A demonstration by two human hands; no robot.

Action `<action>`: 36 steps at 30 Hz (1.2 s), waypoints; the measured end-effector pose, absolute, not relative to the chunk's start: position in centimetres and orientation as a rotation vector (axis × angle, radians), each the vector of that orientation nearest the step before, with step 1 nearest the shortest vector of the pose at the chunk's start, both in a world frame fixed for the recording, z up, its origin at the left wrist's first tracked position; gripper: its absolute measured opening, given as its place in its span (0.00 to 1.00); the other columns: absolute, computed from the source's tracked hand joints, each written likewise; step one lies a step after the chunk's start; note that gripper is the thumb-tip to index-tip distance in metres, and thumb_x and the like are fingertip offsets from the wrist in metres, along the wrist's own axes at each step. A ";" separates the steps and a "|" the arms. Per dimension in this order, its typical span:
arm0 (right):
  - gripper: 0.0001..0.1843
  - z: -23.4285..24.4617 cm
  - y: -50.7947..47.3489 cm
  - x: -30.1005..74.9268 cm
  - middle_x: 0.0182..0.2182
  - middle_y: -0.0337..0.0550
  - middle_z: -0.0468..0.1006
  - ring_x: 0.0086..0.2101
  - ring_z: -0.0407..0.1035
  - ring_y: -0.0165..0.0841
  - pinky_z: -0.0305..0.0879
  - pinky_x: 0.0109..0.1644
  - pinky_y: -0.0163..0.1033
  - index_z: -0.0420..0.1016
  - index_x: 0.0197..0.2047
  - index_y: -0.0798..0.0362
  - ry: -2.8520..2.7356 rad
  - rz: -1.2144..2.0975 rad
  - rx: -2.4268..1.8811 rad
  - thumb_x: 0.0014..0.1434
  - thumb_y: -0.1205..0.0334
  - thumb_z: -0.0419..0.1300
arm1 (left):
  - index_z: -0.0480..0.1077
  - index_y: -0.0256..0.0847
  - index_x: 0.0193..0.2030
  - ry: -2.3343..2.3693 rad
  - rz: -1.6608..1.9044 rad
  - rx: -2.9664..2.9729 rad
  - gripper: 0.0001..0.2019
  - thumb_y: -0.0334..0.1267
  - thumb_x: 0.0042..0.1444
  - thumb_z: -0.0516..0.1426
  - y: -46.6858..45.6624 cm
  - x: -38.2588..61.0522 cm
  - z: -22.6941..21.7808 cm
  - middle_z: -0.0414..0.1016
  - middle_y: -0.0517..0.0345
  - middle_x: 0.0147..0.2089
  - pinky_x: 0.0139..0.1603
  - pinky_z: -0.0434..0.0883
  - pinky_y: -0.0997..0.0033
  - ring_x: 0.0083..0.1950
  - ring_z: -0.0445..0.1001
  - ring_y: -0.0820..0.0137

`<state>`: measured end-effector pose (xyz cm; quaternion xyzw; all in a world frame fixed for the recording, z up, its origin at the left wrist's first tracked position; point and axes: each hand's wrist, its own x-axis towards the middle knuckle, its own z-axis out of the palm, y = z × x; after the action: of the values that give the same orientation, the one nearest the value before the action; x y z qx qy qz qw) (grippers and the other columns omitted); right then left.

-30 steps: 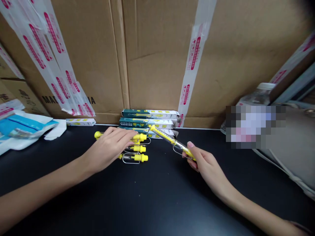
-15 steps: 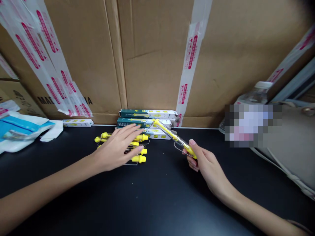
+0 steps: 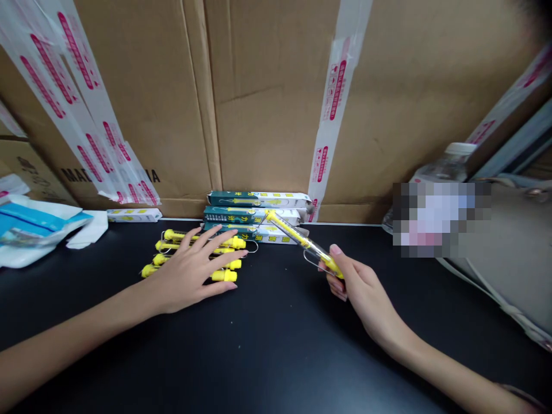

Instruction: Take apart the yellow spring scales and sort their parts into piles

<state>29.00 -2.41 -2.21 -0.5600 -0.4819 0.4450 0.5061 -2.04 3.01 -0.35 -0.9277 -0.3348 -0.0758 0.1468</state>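
Observation:
My right hand point(image 3: 360, 290) is closed round the lower end of a spring scale point(image 3: 304, 240), a clear tube with yellow ends and a wire hook. The scale tilts up to the left, its upper end in front of the boxes. My left hand point(image 3: 194, 270) lies with fingers spread over several like spring scales point(image 3: 224, 276) on the black table. They lie side by side, their yellow ends showing on both sides of the hand and their middles partly hidden. Just behind are narrow green and white boxes point(image 3: 259, 199), stacked or in rows against the cardboard.
Large taped cardboard boxes point(image 3: 267, 115) form a wall along the back of the black table point(image 3: 276, 356). To the left lie a blue and white plastic package point(image 3: 47, 224) and a small white box point(image 3: 134, 215). On the right stand a clear bottle point(image 3: 451, 164) and a beige bag point(image 3: 509, 247).
My left hand has moved left and slightly down with fingers spread wider, and the spring scales under it have shifted left. My right hand and its scale have hardly moved.

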 end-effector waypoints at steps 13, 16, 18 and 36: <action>0.31 -2.2 -2.3 28.9 0.17 0.30 0.55 0.20 0.48 0.27 0.44 0.24 0.36 0.70 0.31 0.54 -1.186 1.062 -1.371 0.58 0.31 0.54 | 0.49 0.59 0.71 -0.946 -0.236 -2.653 0.29 0.55 0.65 0.51 3.3 -3.8 -0.5 0.52 0.53 0.73 0.65 0.55 0.37 0.72 0.51 0.47; 0.31 -2.2 -2.4 29.0 0.17 0.31 0.55 0.20 0.49 0.27 0.44 0.25 0.36 0.70 0.31 0.54 -1.206 1.054 -1.384 0.58 0.31 0.53 | 0.50 0.64 0.70 -0.898 -0.247 -2.626 0.29 0.53 0.65 0.53 3.2 -3.6 -0.2 0.42 0.52 0.76 0.64 0.53 0.31 0.74 0.43 0.42; 0.31 -2.2 -2.4 29.0 0.17 0.31 0.55 0.20 0.49 0.27 0.45 0.25 0.36 0.71 0.32 0.54 -1.221 1.050 -1.394 0.59 0.31 0.53 | 0.52 0.66 0.69 -0.872 -0.271 -2.609 0.29 0.53 0.63 0.54 3.1 -3.3 0.1 0.36 0.52 0.77 0.63 0.51 0.28 0.74 0.41 0.39; 0.29 -2.1 -2.6 28.9 0.20 0.32 0.56 0.22 0.50 0.27 0.47 0.25 0.35 0.68 0.31 0.53 -1.258 1.032 -1.395 0.60 0.33 0.53 | 0.58 0.41 0.66 -0.935 -0.495 -2.691 0.25 0.46 0.64 0.53 2.2 -2.0 0.9 0.53 0.42 0.71 0.68 0.55 0.39 0.74 0.45 0.47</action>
<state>28.89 -2.59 -2.09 -0.5715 -0.5153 0.4229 0.4786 -1.98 2.23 0.87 -0.9234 -0.3208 -0.1699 0.1247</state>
